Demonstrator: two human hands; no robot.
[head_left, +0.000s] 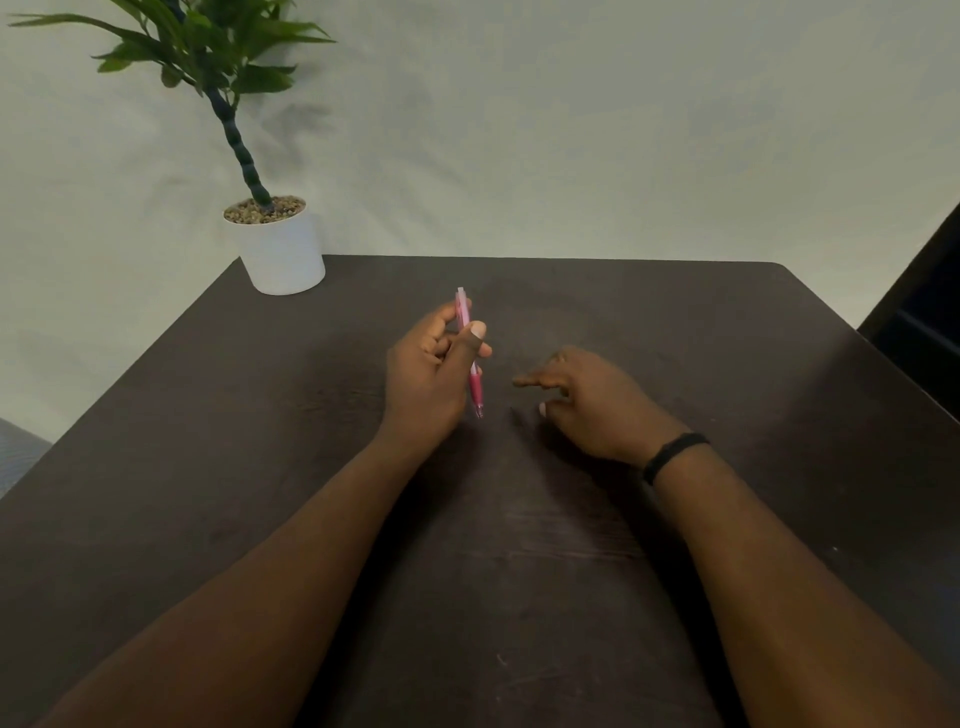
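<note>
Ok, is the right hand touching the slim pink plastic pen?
Apart. The head view shows dark wooden table between the right hand and the slim pink plastic pen, held by the left hand.

Bare forearms, no sleeves; black wristband (674, 453) on R wrist.

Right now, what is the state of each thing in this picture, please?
pink pen: held above the table, tip toward the person
left hand: grips the pink pen, thumb across it
right hand: holds nothing, fingers loosely spread, blurred
potted plant: upright at the table's far left corner
wristband: worn on the right wrist
</note>
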